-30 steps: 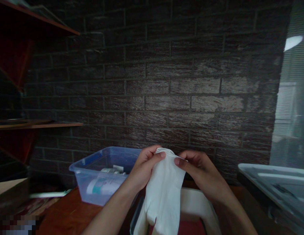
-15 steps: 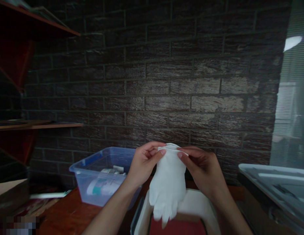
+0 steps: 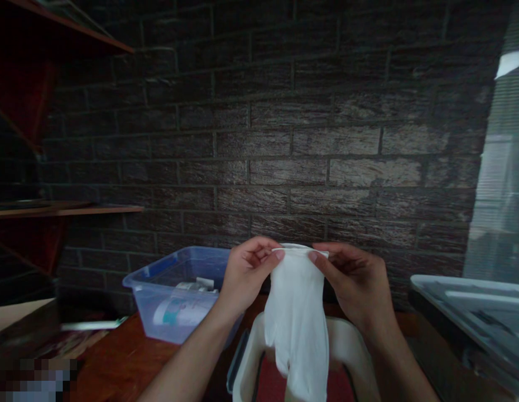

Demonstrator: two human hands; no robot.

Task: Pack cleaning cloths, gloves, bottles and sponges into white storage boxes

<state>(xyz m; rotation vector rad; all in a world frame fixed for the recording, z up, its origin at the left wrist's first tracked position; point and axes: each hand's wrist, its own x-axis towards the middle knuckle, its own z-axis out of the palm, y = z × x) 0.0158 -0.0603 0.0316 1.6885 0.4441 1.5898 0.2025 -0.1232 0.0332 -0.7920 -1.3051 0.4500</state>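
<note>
A white glove (image 3: 299,301) hangs with its cuff at the top and its fingers downward. My left hand (image 3: 248,273) pinches the left edge of the cuff between thumb and fingers. On the opposite edge, my right hand (image 3: 357,279) grips the cuff in the same way. Between the two hands the cuff's opening shows as a narrow gap. Below the glove stands a whitish container (image 3: 347,335) with a red inside bottom, partly covered by the glove.
Left of my hands, a clear blue-tinted plastic bin (image 3: 159,301) holds white packages on a reddish wooden table (image 3: 117,357). A grey-lidded box (image 3: 472,312) stands at the right. Wooden shelves (image 3: 96,210) jut out at the left, and a dark brick wall (image 3: 263,139) rises behind.
The glove has swung and stretched out longer, its fingers now lower and less spread. My right hand has moved slightly right, widening the cuff. The camera view has shifted a little.
</note>
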